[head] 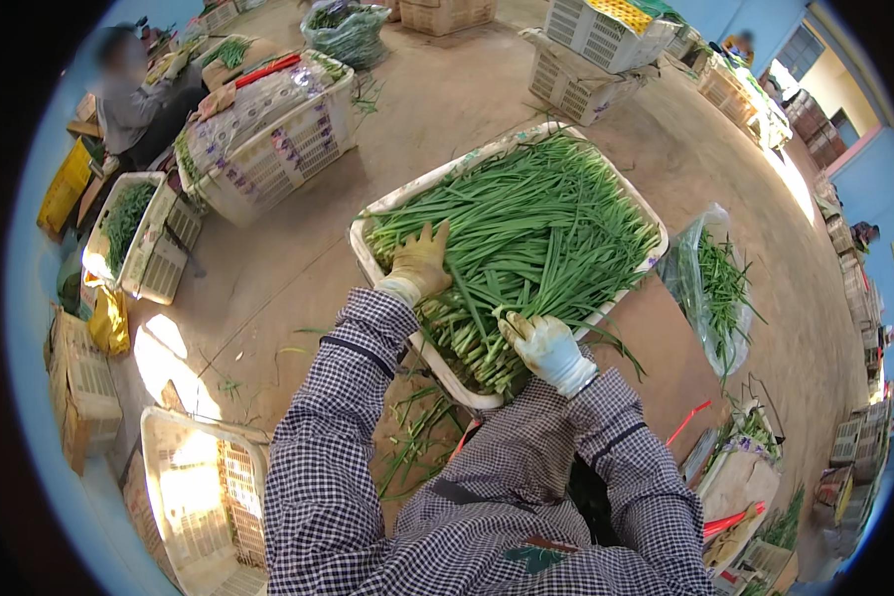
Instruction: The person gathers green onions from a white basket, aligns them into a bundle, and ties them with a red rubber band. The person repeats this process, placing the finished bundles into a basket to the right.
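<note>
A white plastic crate (458,175) stands before me, heaped with long, flat-leaved greens like garlic chives (521,216). Pale cut stem ends line its right side and the near corner. My left hand (421,264), in a stained yellowish glove, lies on the greens at the crate's left side, fingers spread and gripping nothing. At the near rim, my right hand (544,346) wears a white glove with dirty fingers. Its fingers curl around a green stalk (498,310), whose pale end shows by the fingertips. Loose stem bundles (484,357) lie between both hands.
To my right are a brown board (663,339) and a clear plastic bag of greens (715,283). A white crate (194,492) stands at lower left. Covered crates (268,149) stand near a seated person (130,104). Stacked crates (588,67) stand beyond. Cut scraps (417,432) litter the floor.
</note>
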The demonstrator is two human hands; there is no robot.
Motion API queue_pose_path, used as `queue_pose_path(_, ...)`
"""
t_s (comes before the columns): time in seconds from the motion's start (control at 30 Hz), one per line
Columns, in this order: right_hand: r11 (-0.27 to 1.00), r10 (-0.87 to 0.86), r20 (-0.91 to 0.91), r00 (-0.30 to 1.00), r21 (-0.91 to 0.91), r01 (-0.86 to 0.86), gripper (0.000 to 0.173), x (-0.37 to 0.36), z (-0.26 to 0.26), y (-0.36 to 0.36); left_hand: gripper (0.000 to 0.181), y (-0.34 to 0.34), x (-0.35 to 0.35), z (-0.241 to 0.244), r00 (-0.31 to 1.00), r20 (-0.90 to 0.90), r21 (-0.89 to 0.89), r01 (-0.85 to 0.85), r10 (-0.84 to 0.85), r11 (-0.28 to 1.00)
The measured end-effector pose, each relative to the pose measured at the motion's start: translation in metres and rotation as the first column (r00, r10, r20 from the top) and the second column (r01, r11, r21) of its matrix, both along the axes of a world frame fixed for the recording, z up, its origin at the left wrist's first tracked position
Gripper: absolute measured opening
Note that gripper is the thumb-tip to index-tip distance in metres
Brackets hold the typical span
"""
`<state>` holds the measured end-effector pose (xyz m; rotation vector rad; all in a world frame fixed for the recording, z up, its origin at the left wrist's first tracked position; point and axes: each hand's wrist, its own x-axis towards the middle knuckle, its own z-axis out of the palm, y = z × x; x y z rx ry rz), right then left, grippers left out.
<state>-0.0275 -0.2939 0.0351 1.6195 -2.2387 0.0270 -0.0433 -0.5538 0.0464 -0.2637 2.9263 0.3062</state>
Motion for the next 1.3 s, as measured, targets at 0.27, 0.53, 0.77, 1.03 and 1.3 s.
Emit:
queue_pose_path(0.27,0.957,-0.061,0.076,0.995,-0.279,0.080,0.037,-0.010,0.020,0.017,0.105,-0.013,-0.032,0.014,0.945,0.319,0.176,0.022,-0.078,0.984)
queue_pose_path(0.53,0.950,-0.072,0.055,0.996,-0.299,0.085,0.024,-0.020,0.031,-0.008,0.100,-0.022,-0.035,0.006,0.953,0.298,0.248,-0.021,-0.056,0.968)
queue_pose_path(0.77,0.871,-0.111,-0.128,0.986,-0.490,0.034,0.030,-0.035,0.082,-0.024,0.096,-0.065,-0.047,-0.007,0.930,0.346,0.714,-0.175,-0.124,0.678)
queue_pose_path(1.03,0.896,-0.062,0.134,0.989,-0.429,0.114,0.026,-0.024,0.010,-0.068,0.065,-0.043,-0.048,0.011,0.930,0.310,0.899,-0.221,-0.196,0.377)
queue_pose_path(1.3,0.680,0.100,0.653,0.751,-0.596,0.428,0.050,-0.003,-0.024,-0.060,0.078,-0.009,-0.029,-0.012,0.947,0.299,0.862,-0.215,-0.117,0.459)
